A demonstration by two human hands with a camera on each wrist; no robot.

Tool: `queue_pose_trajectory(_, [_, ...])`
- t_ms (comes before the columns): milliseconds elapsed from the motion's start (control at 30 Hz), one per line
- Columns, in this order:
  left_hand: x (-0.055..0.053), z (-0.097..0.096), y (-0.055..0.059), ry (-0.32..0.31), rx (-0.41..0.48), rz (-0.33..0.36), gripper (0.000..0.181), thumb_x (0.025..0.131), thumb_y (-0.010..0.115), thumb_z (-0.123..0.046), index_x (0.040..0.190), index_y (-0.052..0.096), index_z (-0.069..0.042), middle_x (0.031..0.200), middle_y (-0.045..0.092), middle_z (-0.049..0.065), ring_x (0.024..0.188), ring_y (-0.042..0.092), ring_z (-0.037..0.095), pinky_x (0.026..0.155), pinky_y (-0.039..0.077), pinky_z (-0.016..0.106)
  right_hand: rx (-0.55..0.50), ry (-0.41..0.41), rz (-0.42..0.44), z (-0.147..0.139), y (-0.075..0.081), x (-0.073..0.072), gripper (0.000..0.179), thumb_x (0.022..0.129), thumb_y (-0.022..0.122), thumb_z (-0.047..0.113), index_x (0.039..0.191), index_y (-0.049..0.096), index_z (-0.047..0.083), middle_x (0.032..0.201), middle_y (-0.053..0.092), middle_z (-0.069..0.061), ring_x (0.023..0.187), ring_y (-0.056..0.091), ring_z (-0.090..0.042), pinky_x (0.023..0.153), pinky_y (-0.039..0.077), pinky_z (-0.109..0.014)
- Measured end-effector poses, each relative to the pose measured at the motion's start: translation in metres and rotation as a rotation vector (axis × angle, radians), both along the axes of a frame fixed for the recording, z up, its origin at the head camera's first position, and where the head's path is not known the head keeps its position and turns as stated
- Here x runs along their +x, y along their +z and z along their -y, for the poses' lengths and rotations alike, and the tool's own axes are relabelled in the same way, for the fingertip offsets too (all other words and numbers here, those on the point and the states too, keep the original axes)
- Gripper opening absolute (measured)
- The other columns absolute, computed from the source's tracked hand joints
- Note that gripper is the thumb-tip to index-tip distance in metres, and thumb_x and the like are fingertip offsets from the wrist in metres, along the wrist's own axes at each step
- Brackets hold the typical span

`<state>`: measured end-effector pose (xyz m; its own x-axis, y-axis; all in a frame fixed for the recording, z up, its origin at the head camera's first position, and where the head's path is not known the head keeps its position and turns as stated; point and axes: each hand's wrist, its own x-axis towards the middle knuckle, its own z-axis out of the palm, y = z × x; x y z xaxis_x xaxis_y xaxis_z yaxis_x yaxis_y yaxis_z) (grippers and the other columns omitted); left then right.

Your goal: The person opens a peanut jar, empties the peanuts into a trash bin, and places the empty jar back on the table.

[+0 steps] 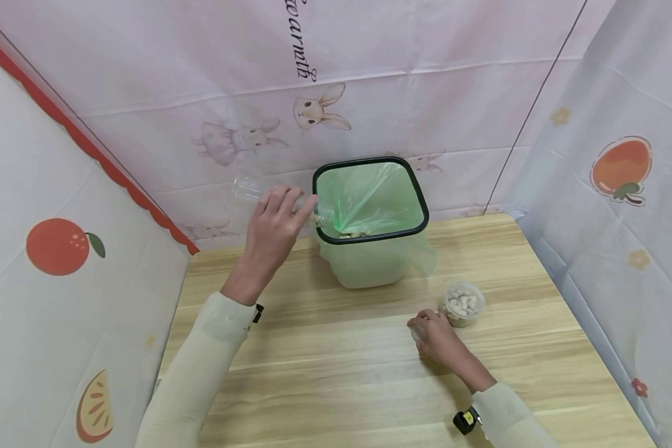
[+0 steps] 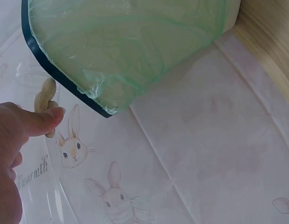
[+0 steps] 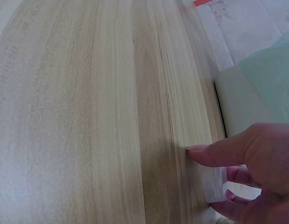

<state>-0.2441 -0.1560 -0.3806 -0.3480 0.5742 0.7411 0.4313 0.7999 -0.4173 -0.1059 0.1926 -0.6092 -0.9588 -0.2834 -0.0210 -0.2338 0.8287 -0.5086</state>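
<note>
In the head view my left hand (image 1: 277,224) grips a clear plastic jar (image 1: 246,188), tipped sideways with its mouth at the left rim of a trash bin (image 1: 369,264). The left wrist view shows unshelled peanuts (image 2: 45,95) inside the clear jar, beside my thumb. More peanuts (image 1: 354,235) lie inside the bin, which has a black rim and a green plastic liner. Low over the table, my right hand (image 1: 441,342) holds a round translucent lid (image 3: 213,184) between thumb and fingers. Right behind that hand stands a small clear tub (image 1: 462,305) of pale peanuts.
The wood-grain table (image 1: 325,379) carries the bin at its back edge. Printed cloth hangs behind it (image 1: 173,124) and on both sides, close to the table's edges. Liner plastic (image 1: 425,255) bulges out past the bin's right side.
</note>
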Motion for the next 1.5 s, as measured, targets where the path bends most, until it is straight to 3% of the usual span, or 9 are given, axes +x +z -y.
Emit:
queue_pose_trajectory(633, [-0.0009,-0.0015,0.0001,-0.004,0.024,0.040,0.036,0.104,0.051,0.003,0.126,0.071,-0.017,0.122,0.067,0.010,0.115,0.057,0.031,0.100,0.047,0.043,-0.004,-0.010,0.019,0.0001,0.0001,-0.0004,0.039,0.077,0.084,-0.002,0.114,0.077,0.009,0.119,0.066,-0.017,0.106,0.056,-0.037,0.087,0.052,-0.051])
queue_pose_trajectory(1233, [-0.0004,-0.0050,-0.0026,0.011,-0.035,-0.050,0.033,0.102,0.062,-0.003,0.130,0.071,-0.017,0.127,0.067,0.008,0.120,0.058,0.029,0.114,0.046,0.042,-0.003,-0.009,0.012,-0.0005,-0.0015,-0.0001,0.039,0.077,0.085,-0.001,0.113,0.077,0.011,0.119,0.066,-0.016,0.106,0.056,-0.036,0.086,0.052,-0.050])
queue_pose_trajectory(1500, [-0.0007,-0.0056,-0.0055,0.032,-0.075,-0.089,0.037,0.102,0.058,0.002,0.131,0.071,-0.018,0.129,0.067,0.007,0.122,0.058,0.028,0.117,0.044,0.044,-0.009,-0.006,0.003,-0.0007,-0.0012,-0.0003,0.039,0.077,0.085,-0.001,0.113,0.077,0.011,0.119,0.066,-0.016,0.106,0.056,-0.036,0.086,0.052,-0.050])
